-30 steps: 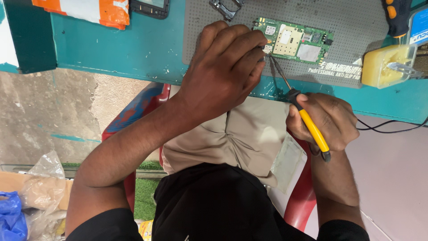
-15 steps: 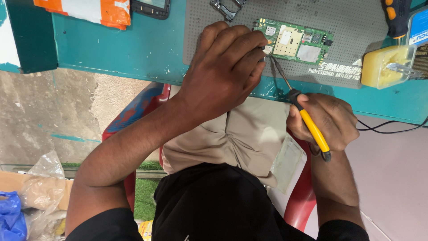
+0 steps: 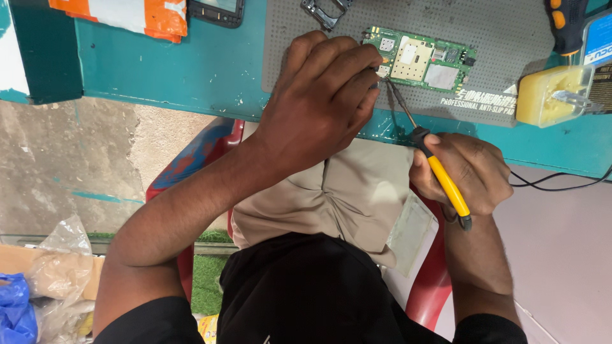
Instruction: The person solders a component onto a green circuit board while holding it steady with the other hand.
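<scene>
A green circuit board lies on a grey perforated mat on the teal table. My left hand rests at the board's near left corner with fingers curled; what they pinch is hidden. My right hand grips a yellow-handled soldering iron. Its thin metal tip slants up to the board's left edge, right by my left fingertips.
A yellow sponge holder stands at the right of the mat, with a black cable trailing off the table edge. A metal frame part, a dark phone and an orange-white packet lie at the back. Plastic bags sit on the floor at left.
</scene>
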